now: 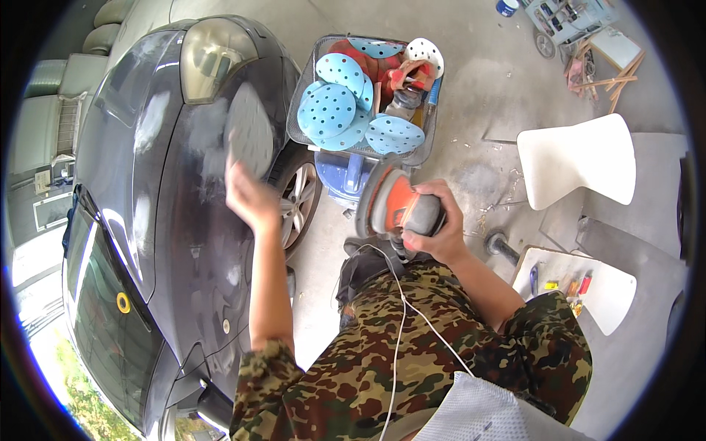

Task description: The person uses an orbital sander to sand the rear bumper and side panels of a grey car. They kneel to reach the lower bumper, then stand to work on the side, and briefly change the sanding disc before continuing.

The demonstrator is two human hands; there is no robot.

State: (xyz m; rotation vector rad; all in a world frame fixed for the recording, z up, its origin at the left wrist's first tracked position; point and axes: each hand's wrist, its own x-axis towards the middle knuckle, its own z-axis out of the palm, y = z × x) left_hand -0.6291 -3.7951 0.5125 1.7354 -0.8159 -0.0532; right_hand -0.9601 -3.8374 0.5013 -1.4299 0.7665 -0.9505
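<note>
My left hand (251, 192), smeared by motion, grips the edge of a pale grey sanding disc (250, 131). The disc is tilted up in front of the dark car's fender (195, 169); whether it touches the paint I cannot tell. In my right hand (443, 234) is an orange and grey orbital sander (401, 206), its round pad turned to the left, apart from the car. Ahead of it stands a black mesh basket (300, 117) with several blue perforated sanding discs (329, 110), a white disc (424, 55) and an orange tool (412, 77).
Pale dull patches (152, 119) mark the car's bodywork. Below the basket is a blue container (342, 176). A white seat (581, 163) and a white board with small hand tools (573, 283) lie to the right. A tool cart (566, 26) stands far right. White cords (401, 316) hang across my front.
</note>
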